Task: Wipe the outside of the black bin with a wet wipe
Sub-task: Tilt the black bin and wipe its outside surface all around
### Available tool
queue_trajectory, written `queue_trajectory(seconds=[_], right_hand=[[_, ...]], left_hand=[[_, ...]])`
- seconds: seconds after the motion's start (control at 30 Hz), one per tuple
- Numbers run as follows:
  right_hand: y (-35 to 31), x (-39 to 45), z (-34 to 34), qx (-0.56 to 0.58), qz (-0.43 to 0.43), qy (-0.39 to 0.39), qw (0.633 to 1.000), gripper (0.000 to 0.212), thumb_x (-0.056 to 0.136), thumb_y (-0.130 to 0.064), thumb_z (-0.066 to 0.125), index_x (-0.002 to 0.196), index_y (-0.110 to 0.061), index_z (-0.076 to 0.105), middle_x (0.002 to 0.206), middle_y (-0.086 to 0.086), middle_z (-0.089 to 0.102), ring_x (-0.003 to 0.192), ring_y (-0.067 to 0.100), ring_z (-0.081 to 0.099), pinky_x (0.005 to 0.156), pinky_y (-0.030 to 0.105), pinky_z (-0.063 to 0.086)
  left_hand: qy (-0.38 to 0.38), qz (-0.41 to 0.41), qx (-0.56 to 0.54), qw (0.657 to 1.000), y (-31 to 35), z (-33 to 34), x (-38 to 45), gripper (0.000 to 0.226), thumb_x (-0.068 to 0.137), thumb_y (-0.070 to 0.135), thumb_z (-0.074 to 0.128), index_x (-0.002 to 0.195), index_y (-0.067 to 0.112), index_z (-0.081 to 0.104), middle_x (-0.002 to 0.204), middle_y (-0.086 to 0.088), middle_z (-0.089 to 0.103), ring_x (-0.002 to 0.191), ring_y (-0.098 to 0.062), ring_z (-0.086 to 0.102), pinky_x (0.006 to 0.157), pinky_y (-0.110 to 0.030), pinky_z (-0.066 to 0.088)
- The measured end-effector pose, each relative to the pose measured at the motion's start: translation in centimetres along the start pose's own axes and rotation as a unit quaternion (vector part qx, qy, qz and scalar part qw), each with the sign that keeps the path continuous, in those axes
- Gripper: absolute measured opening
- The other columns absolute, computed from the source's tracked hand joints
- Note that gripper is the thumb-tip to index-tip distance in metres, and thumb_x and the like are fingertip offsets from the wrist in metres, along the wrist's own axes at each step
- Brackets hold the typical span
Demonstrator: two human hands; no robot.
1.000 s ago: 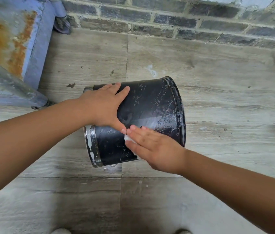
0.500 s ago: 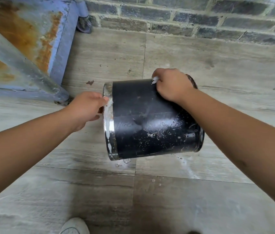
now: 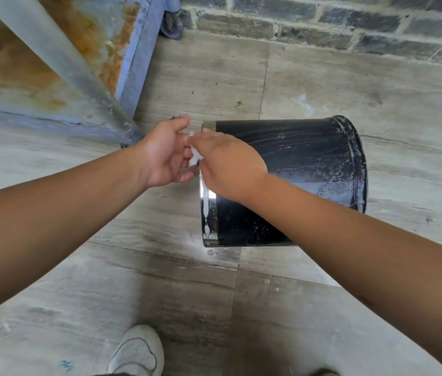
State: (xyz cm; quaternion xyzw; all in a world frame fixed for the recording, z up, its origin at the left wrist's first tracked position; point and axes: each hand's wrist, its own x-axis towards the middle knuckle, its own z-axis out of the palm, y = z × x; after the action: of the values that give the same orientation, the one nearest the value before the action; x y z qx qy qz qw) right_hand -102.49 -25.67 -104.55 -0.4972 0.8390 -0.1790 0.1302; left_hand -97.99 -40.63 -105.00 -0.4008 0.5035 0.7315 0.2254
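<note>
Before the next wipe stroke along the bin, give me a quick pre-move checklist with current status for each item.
1. Wet wipe in the right hand: ok, a white corner shows.
2. Left hand steadying the black bin at its chrome rim: cannot tell, contact is hidden.
3. Bin on its side on the floor: ok.
4. Stroke path along the wall unobstructed: ok.
5. Residue left: not ok, droplets near the base end.
</note>
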Motion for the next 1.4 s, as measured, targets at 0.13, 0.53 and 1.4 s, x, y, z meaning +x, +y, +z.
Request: queue_trajectory(seconds=[0.13, 0.53, 1.4], right_hand=[[-0.4, -3.2, 0.5, -0.044, -0.141, 0.007, 0.989, 0.036, 0.082, -0.007, 0.059, 0.117, -0.003, 0.064, 0.128, 0.017, 0.062, 0.125, 0.034, 0.053, 0.107, 0.044, 0.040], [-1.6, -12.5, 7.7, -0.224, -0.315, -0.260, 0.885, 0.026, 0.092, -0.009, 0.043, 0.107, -0.008, 0.064, 0.105, 0.010, 0.070, 0.106, 0.029, 0.061, 0.114, 0.043, 0.030], [1.2, -3.6, 1.1, -0.075, -0.081, 0.092, 0.990, 0.034, 0.081, 0.003, 0.057, 0.115, 0.006, 0.062, 0.117, 0.024, 0.065, 0.098, 0.039, 0.065, 0.094, 0.044, 0.049]], left_hand=[[-0.008, -0.010, 0.046, 0.999, -0.1, 0.2, -0.1, 0.031, 0.092, 0.039, 0.049, 0.068, 0.022, 0.057, 0.057, 0.007, 0.059, 0.048, -0.009, 0.056, 0.064, -0.034, 0.036], [0.045, 0.024, 0.086, 0.995, 1.2, 0.8, 0.7, 0.013, 0.092, 0.029, 0.059, 0.080, 0.025, 0.060, 0.065, 0.010, 0.071, 0.087, -0.012, 0.062, 0.077, -0.033, 0.039], [0.040, 0.074, 0.106, 0.991, -1.0, 0.9, -0.1, 0.010, 0.090, 0.025, 0.063, 0.080, 0.026, 0.062, 0.067, 0.010, 0.063, 0.061, -0.006, 0.059, 0.073, -0.031, 0.040]])
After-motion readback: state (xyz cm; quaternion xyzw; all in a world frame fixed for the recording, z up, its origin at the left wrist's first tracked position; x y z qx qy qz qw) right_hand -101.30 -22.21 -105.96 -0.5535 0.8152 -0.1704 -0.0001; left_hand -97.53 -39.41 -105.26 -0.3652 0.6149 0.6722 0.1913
